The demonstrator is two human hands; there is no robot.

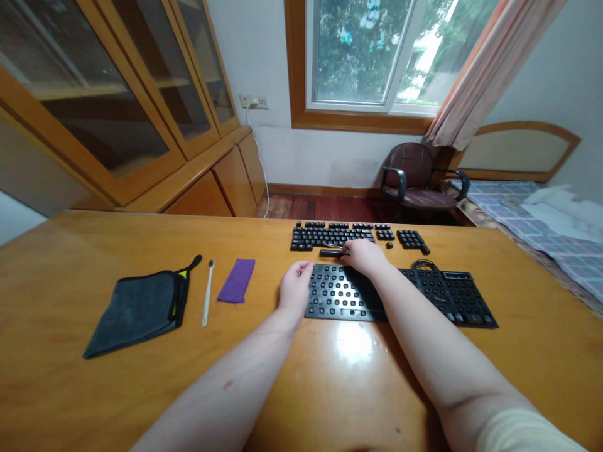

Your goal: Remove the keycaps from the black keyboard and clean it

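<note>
A black keyboard base point(343, 295) with its keycaps off lies on the wooden table point(301, 389). At its upper left corner, my left hand point(296, 285) has its fingers pressed together on the edge. Beyond the base, loose black keycaps point(325, 236) are laid out in keyboard order. Reaching over the base, my right hand point(365, 256) is closed at the right end of a long black spacebar keycap point(330, 253). A thin shiny metal piece point(333, 245) shows just behind that keycap; my fingers partly hide both. My right forearm covers the middle of the base.
To the left lie a purple cloth point(237, 281), a white-handled brush point(208, 295) and a folded grey cloth point(136, 307). A coiled cable point(425, 265) sits behind the base. Number-pad keycaps point(412, 240) are near the far edge; a chair point(414, 172) stands beyond.
</note>
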